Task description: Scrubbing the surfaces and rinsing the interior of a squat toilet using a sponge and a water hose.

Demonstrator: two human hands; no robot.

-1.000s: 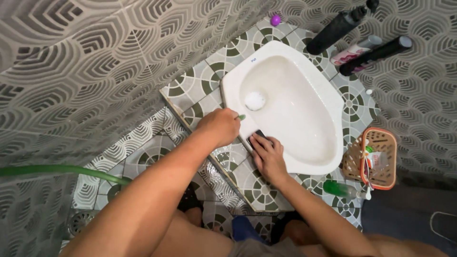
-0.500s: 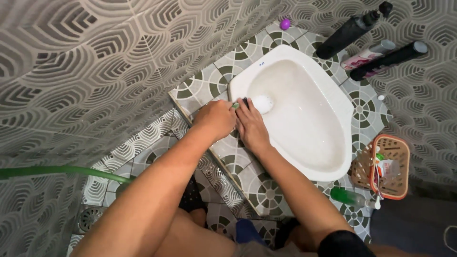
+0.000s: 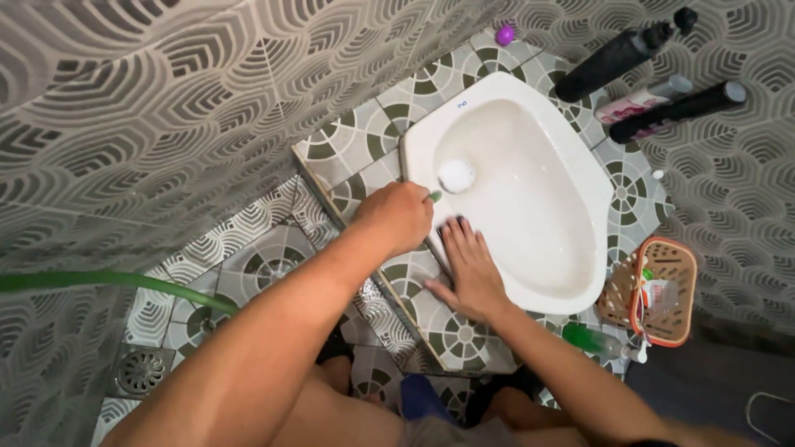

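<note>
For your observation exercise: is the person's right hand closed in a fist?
No, the right hand lies flat, fingers spread, on the white squat toilet pan rim.

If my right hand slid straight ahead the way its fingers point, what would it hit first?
Probably the foamy white drain in the white ceramic squat pan; the right hand rests flat on its rim, fingers pointing into the bowl.

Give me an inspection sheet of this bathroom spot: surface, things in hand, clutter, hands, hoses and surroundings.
Surface: patterned tile platform around white squat pan.
Things in hand: green-tipped item, dark scrubber.
Clutter: two black bottles, pink tube, orange basket, green bottle, purple ball.
Hands: left hand fisted on green-tipped item; right hand flat on pan rim.
Cables: green hose.
Surroundings: floor drain.
</note>
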